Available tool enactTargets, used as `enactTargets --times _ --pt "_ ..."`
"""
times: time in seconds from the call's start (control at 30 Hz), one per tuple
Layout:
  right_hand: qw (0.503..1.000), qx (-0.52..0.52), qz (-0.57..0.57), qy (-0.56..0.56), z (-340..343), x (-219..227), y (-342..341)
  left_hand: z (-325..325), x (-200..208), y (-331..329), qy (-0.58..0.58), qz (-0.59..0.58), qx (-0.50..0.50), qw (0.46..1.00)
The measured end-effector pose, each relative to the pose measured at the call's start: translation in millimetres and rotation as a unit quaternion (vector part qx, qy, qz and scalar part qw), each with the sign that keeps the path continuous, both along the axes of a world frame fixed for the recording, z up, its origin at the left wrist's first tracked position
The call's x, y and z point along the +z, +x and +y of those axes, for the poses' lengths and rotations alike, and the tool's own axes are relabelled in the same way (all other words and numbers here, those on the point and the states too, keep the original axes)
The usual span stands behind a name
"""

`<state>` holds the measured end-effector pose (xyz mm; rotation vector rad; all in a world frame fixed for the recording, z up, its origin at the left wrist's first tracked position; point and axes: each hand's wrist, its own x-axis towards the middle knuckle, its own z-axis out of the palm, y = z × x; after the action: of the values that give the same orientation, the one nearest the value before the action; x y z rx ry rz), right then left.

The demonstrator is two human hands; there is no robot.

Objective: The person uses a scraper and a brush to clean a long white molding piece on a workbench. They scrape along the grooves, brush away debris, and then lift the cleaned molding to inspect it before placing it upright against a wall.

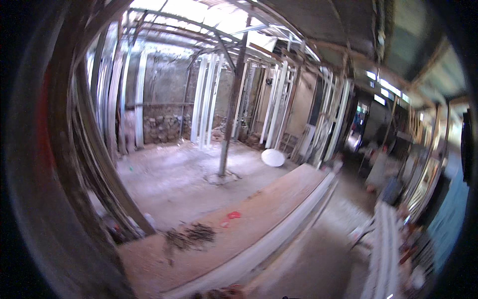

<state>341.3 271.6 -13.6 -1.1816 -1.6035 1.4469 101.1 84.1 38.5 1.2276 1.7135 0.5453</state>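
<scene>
A long wooden bench or stacked board (279,197) with a pale side runs from the lower left toward the middle right. A loose heap of thin dark pieces (191,236), like short sticks or wires, lies on its near part. Beside the heap sits a small red piece (233,215), with a paler pink scrap close by. At the lower edge, a blurred reddish-brown shape beside dark bits may be fingers of my right hand (233,291). What it holds, if anything, cannot be made out. No part of my left hand shows.
A dark post (233,104) rises from the floor behind the bench. Pale long strips (203,99) stand upright along the back. A white round object (273,157) rests on the floor. White lengths (383,249) and clutter line the right side; dark framing stands close at left.
</scene>
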Motion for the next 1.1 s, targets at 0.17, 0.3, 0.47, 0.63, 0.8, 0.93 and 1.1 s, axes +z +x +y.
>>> enactTargets --times 0.17,0.3,0.47,0.63,0.8,0.93,1.1 --pt "0.999 0.037 0.007 -0.031 5 -10 -4 -19 -27 17 0.046 0.076 0.023 0.996" --pt "0.995 0.048 0.045 -0.074 -5 -25 9 -4 -10 16 0.019 -0.011 0.038 0.999" --pt "0.998 -0.01 -0.021 -0.054 -32 33 -24 -22 -68 -13 0.038 -0.016 0.065 0.997" --pt "0.999 0.034 0.015 -0.018 -34 -9 -9 -44 -142 -11 0.081 -0.035 0.075 0.993" --pt "0.998 -0.055 0.003 -0.035 -9 -10 15 -46 -78 -8 0.01 0.052 0.1 0.994" --pt "0.992 -0.091 0.049 -0.075 -13 50 22 -59 -44 -9 0.003 -0.049 0.148 0.988" --pt "0.989 -0.112 0.052 -0.08 -1 39 35 -56 -33 1 0.064 0.003 0.148 0.987"
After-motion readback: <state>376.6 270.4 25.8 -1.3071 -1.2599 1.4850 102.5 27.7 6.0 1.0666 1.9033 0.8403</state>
